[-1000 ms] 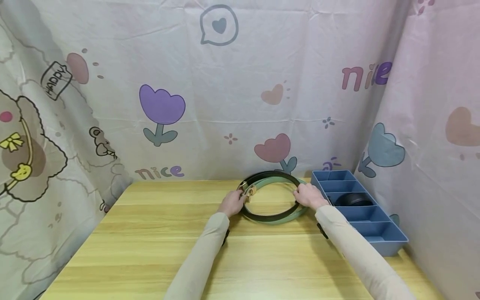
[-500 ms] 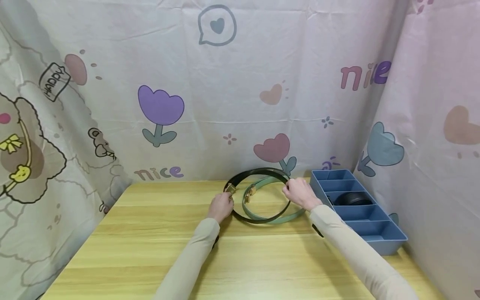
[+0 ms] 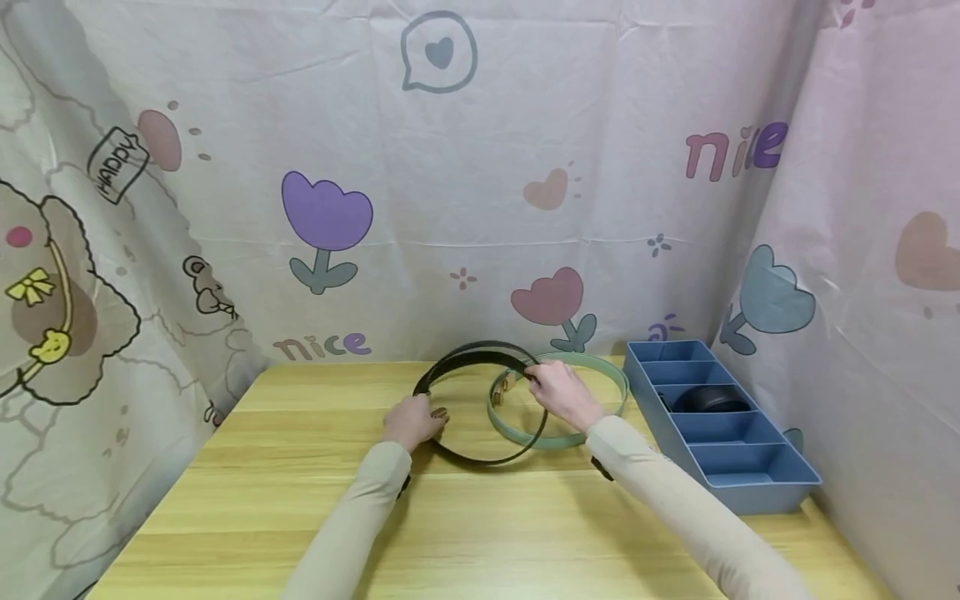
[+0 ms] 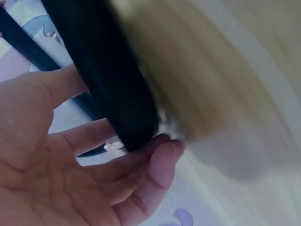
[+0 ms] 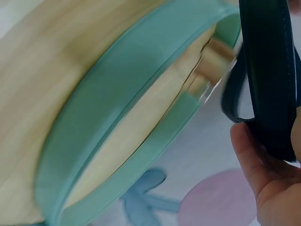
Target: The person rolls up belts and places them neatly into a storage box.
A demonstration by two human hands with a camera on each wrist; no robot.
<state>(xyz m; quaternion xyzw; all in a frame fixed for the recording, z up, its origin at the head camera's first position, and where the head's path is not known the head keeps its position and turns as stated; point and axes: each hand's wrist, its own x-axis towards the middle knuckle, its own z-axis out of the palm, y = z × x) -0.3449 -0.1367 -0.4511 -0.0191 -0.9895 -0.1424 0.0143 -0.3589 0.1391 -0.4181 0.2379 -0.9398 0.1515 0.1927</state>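
A black belt [image 3: 471, 358], coiled into a loop, is held between both hands above the table. My left hand [image 3: 411, 423] grips its left side, close to a gold-toned buckle [image 3: 439, 413]. In the left wrist view, the fingers curl around the black strap [image 4: 103, 70]. On the loop's right side, my right hand [image 3: 562, 392] pinches the strap. A light green belt [image 3: 611, 371] stands coiled on its edge behind and below the right hand, its gold buckle [image 3: 501, 388] at its left. The right wrist view shows the green strap [image 5: 113, 70] apart from the right fingers.
A blue divided box [image 3: 757, 497] stands at the table's right side. One of its middle compartments holds a rolled black item [image 3: 712, 398]. Patterned curtains [image 3: 450, 208] hang behind and at both sides of the wooden table [image 3: 247, 500].
Both hands have moved left with the black belt, lifting it off the green one it lay against. The green belt has stayed in place; the black loop now overlaps only its left part.
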